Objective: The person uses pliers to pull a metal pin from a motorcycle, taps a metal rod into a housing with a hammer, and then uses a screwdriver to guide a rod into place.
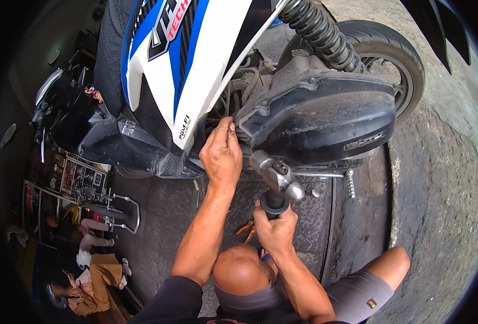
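My left hand [222, 156] reaches into the gap between the scooter's white-and-blue body panel [169, 86] and the dusty black engine cover [325, 124]. Its fingers are pressed together, and whatever their tips hold is hidden. My right hand [274, 227] is closed around the black handle of a ball-peen hammer [277, 173], whose steel head is raised just below and right of my left fingertips. Hoses [244, 86] run inside the gap above. Orange-handled pliers [245, 231] lie on the ground beside my knee.
A rear shock spring [320, 35] and wheel [411, 70] are at upper right. The kickstarter [350, 183] sticks out below the cover. At left are another vehicle [104, 210] and people [96, 286] sitting low. A rough concrete ledge [438, 205] runs along the right.
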The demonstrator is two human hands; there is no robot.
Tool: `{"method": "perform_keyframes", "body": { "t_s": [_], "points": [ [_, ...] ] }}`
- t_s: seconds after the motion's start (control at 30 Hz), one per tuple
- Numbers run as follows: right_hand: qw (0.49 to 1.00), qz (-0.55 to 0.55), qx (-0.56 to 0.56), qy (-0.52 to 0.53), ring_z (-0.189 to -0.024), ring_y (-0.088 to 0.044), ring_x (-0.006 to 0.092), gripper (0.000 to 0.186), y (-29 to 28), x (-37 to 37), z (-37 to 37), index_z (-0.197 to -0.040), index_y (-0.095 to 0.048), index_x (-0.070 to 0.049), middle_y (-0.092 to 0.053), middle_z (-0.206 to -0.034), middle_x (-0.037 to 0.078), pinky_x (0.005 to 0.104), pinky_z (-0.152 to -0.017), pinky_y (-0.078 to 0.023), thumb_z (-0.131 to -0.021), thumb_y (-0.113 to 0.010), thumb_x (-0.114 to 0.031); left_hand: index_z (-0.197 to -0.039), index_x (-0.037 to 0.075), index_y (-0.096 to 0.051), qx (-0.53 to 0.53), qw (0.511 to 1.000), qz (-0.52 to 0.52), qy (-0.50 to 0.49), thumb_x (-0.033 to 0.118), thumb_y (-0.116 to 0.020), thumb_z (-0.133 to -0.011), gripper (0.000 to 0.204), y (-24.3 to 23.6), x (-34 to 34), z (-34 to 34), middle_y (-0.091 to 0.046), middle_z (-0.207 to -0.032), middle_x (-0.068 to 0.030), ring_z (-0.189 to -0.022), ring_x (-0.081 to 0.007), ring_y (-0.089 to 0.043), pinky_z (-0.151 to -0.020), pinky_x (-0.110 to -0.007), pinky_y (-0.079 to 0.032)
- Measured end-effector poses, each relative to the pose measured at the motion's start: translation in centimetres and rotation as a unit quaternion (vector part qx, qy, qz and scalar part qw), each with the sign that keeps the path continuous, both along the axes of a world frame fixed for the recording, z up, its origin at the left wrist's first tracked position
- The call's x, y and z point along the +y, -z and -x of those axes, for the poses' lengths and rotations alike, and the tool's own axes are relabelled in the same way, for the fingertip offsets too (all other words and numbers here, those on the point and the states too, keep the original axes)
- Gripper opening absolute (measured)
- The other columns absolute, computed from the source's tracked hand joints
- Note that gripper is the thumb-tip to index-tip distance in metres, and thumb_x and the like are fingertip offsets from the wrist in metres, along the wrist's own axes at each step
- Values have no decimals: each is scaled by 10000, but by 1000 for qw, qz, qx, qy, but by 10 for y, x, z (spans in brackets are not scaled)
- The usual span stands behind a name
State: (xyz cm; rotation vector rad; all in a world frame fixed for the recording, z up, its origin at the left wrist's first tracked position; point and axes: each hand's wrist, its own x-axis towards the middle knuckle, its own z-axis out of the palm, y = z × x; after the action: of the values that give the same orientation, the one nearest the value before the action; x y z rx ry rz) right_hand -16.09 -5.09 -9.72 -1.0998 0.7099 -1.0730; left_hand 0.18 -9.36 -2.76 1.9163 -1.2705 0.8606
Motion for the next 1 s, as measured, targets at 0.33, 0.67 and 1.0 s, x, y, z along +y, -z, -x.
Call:
{"method": "perform_keyframes", "body": {
  "t_s": [0.33,0.67,1.0],
  "points": [
    [999,-42,17,-28,-640,-626,110,85,-5,-3,5,-860,-664,-12,-687,-691,67,312,-594,-510,-877,-737,-50,-1118,-35,-709,21,1000,-10,-2,20,-659,-963,172,0,2,1,-743,-981,-225,-872,-393,-739,-738,-421,-589],
    [998,-42,16,-40,-637,-631,115,88,-3,-3,4,-869,-656,-6,-690,-693,77,315,-593,-512,-874,-733,-48,-1112,-34,-712,15,1000,-1,1,17,-661,-960,169,-1,1,1,-744,-992,-224,-885,-394,-740,-744,-419,-589],
    [998,-52,12,-46,-656,-636,110,88,-3,-4,4,-874,-659,-9,-696,-701,77,314,-609,-516,-867,-738,-45,-1106,-40,-713,14,1000,-2,-4,18,-661,-960,166,0,2,1,-747,-995,-224,-882,-389,-743,-743,-418,-592]
  ]
}}
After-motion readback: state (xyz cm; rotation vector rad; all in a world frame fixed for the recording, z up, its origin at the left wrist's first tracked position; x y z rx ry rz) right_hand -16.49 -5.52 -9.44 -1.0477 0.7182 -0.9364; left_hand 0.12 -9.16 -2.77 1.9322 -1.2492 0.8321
